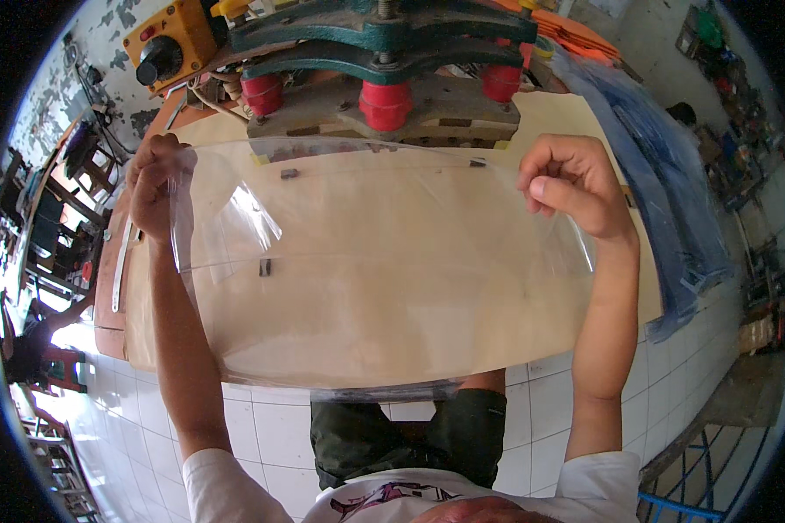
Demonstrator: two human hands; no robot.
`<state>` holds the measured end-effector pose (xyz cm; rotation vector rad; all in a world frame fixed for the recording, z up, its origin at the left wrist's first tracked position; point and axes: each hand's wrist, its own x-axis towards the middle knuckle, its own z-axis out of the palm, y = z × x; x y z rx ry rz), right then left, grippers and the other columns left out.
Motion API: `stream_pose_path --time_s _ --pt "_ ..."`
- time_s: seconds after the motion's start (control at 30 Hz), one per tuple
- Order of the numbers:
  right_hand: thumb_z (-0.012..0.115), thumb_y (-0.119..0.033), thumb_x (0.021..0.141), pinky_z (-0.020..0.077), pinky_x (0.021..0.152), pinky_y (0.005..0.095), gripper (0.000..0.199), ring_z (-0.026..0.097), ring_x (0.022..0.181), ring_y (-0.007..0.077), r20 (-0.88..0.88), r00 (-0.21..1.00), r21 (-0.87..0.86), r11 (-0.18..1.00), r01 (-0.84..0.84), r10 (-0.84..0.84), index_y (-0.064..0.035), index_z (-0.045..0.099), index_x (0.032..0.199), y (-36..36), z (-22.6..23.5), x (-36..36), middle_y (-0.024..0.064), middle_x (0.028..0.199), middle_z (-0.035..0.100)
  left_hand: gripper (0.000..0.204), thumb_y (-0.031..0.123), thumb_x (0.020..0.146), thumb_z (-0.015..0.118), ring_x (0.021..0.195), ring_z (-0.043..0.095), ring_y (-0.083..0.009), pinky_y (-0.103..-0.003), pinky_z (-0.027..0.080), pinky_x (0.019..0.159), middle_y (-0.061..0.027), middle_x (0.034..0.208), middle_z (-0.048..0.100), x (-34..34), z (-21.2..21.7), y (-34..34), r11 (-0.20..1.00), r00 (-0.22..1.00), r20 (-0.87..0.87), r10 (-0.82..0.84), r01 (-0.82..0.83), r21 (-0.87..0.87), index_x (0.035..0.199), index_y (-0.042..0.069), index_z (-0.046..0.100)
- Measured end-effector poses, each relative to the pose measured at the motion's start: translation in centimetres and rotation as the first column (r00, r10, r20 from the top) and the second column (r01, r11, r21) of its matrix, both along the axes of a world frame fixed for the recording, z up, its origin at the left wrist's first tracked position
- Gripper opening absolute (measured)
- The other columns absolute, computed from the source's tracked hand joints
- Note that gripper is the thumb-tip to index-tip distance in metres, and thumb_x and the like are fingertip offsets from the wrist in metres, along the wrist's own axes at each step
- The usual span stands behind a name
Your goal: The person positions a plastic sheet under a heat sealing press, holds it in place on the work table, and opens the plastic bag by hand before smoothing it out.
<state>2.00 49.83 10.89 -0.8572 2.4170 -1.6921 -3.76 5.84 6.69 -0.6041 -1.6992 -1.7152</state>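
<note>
I hold a large clear plastic sheet stretched out in front of me over a pale wooden worktable. My left hand grips the sheet's upper left edge. My right hand pinches its upper right corner. The sheet bows toward me and hangs past the table's near edge. Small dark marks on the table show through it.
A green press with red cylinders stands at the back of the table, with a yellow control box to its left. Blue plastic sheets lie piled along the right side. White floor tiles lie below. Chairs stand at far left.
</note>
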Motion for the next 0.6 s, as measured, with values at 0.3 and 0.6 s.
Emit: stream_pose_path --time_s 0.3,0.6 --pt "0.062 -0.015 0.080 0.0307 0.050 0.0194 0.012 0.041 0.057 0.0016 -0.152 0.987 -0.056 0.998 0.042 -0.050 -0.0029 0.061 0.080 0.2 -0.3 -0.3 -0.0060 0.065 0.050 0.020 0.015 0.072 0.045 0.064 0.039 -0.0135 -0.026 0.029 0.058 -0.0065 0.069 0.043 -0.1 0.1 -0.9 0.996 0.997 0.001 -0.078 0.078 -0.041 0.072 -0.004 0.048" --pt "0.064 -0.016 0.080 0.0300 0.052 0.0193 0.014 0.040 0.058 0.0007 -0.201 0.977 -0.070 0.995 0.064 -0.077 -0.0033 0.061 0.077 -0.1 -0.2 -0.2 -0.0071 0.065 0.049 0.020 0.015 0.071 0.047 0.063 0.039 -0.0140 -0.026 0.029 0.058 -0.0071 0.069 0.044 0.2 0.1 -0.4 0.999 0.999 0.011 -0.036 0.036 -0.025 0.071 -0.004 0.049"
